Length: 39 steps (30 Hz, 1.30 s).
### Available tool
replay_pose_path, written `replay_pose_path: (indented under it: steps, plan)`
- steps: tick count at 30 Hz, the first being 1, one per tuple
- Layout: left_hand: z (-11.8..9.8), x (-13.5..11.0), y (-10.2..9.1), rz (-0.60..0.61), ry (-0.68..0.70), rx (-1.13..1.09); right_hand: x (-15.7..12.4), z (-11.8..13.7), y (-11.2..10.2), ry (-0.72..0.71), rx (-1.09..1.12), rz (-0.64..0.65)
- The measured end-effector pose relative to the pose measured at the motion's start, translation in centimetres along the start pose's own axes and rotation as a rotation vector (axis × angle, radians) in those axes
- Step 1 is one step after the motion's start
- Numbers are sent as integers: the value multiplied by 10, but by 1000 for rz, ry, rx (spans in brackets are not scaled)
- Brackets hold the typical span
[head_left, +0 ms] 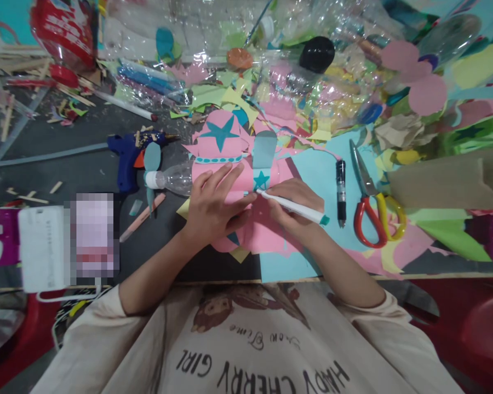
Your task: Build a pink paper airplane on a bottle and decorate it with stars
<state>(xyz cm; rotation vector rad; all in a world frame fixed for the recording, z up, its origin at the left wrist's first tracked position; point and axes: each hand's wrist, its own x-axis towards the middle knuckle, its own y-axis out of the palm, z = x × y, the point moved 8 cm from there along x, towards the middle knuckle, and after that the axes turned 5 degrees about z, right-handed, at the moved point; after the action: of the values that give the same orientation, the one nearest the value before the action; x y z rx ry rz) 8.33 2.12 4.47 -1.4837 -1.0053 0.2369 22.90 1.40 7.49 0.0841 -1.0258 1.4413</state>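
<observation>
A clear plastic bottle (177,179) lies on its side, its body wrapped in pink paper (207,174) with teal stars and a dotted band. On its white cap sits a teal paper propeller (152,157). My left hand (213,205) rests on the pink wrap with its fingers spread, steadying the bottle. In my right hand (293,205) is a white marker (293,208) with a green end. The marker's tip touches the wrap just below a teal star (262,179) on a light blue band. Part of the wrap is hidden under my hands.
Red-and-yellow-handled scissors (370,213) and a black pen (340,191) lie to the right on light blue paper (312,164). A blue glue gun (127,158) is at left, beside a phone (94,235) and a white power bank (42,249). Plastic bottles and paper scraps crowd the back.
</observation>
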Motion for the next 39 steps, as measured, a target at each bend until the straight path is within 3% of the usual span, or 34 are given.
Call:
replay_pose_path:
  steps: [5, 14, 25, 34, 39]
  plan:
    - [2, 0, 3, 37, -17, 15, 1, 0, -2, 1, -50, -19]
    - [1, 0, -1, -10, 1, -6, 1, 0, -5, 6, -23, -22]
    - [5, -1, 6, 71, -40, -43, 1, -1, -7, 4, -32, -33]
    - [3, -1, 2, 26, -19, -45, 3, -1, -7, -8, -44, -51]
    - [6, -1, 6, 71, -52, -78, 3, 0, -6, -3, -69, -45]
